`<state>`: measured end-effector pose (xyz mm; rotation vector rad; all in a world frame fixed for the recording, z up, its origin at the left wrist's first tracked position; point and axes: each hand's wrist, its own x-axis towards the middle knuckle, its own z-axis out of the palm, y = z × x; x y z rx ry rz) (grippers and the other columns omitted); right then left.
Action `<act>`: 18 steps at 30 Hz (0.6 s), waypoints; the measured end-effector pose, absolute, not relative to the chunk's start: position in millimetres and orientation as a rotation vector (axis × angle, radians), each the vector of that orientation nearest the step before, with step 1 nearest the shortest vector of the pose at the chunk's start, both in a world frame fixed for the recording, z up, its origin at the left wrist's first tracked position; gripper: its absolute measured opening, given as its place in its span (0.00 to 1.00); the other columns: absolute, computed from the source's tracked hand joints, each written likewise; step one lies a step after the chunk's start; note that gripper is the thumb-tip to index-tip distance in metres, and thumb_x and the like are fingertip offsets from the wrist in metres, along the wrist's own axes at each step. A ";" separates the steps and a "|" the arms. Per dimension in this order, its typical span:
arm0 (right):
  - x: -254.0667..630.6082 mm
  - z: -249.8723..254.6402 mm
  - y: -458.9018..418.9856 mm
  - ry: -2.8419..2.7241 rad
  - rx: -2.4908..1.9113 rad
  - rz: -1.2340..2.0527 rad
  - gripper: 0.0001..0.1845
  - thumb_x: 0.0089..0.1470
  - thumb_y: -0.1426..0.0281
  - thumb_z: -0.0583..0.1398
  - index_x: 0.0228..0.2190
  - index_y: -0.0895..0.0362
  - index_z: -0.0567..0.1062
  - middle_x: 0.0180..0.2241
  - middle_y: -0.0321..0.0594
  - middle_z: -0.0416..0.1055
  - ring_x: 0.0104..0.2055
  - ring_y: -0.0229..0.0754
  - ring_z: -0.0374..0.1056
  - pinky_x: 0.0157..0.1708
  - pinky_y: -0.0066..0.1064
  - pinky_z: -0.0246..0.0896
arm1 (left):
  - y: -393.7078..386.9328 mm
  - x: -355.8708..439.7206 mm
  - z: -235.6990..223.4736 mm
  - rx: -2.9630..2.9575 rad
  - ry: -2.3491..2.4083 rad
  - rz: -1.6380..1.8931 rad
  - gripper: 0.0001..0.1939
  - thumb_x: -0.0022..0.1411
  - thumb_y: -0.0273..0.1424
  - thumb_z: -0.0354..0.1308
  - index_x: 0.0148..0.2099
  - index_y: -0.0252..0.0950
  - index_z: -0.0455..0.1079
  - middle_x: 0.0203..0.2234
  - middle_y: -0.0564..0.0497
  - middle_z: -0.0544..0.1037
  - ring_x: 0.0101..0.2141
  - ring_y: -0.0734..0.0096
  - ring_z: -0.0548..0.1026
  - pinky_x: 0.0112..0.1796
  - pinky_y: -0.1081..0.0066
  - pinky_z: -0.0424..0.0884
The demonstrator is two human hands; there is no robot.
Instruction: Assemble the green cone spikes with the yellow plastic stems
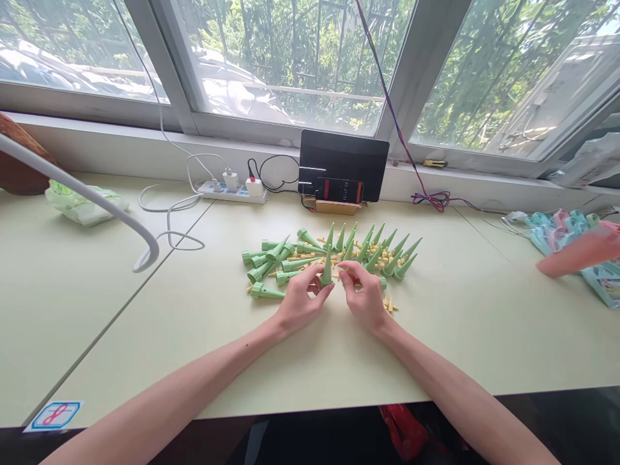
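Observation:
My left hand (304, 298) holds one green plastic spike (327, 266) upright by its wide base, the thin tip pointing up. Just to its right, my right hand (362, 296) has thumb and forefinger pinched together near the spike. Whatever sits between those fingertips is too small to make out, though a bit of yellow shows beside them. Behind both hands are several more green spikes, some lying flat on the left (264, 291) and others standing on their bases on the right (405, 266). Small yellow pegs (390, 306) are scattered among them.
A phone (339, 190) showing a timer leans on a black tablet (343, 158) at the back. Left of it lies a power strip (232, 192) with chargers and cables. A white curved bar (97, 197) crosses the left side. Pink and blue plastic packs (576, 239) lie at right.

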<state>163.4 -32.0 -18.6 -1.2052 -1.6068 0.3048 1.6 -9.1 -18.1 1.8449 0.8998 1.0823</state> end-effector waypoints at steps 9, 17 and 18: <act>164.3 -20.7 -31.2 -1.613 -1.199 0.389 0.11 0.65 0.64 0.54 0.37 0.56 0.73 0.24 0.34 0.69 0.21 0.35 0.59 0.22 0.27 0.59 | -9.2 1.7 -18.2 1.851 0.910 1.085 0.13 0.63 0.34 0.57 0.49 0.36 0.70 0.33 0.49 0.74 0.28 0.72 0.72 0.32 0.71 0.74; 162.9 -15.7 -32.3 -1.622 -1.152 0.438 0.10 0.65 0.65 0.55 0.37 0.56 0.74 0.33 0.40 0.74 0.33 0.40 0.70 0.33 0.30 0.70 | -11.0 2.2 -15.6 1.793 0.943 1.134 0.16 0.64 0.36 0.58 0.52 0.37 0.70 0.42 0.46 0.77 0.28 0.74 0.73 0.33 0.70 0.76; 162.7 -14.8 -32.5 -1.623 -1.147 0.436 0.09 0.64 0.65 0.55 0.38 0.56 0.74 0.34 0.41 0.74 0.34 0.40 0.70 0.34 0.30 0.70 | -11.1 2.2 -15.4 1.785 0.947 1.139 0.16 0.64 0.36 0.58 0.52 0.37 0.70 0.43 0.46 0.77 0.28 0.74 0.73 0.33 0.70 0.76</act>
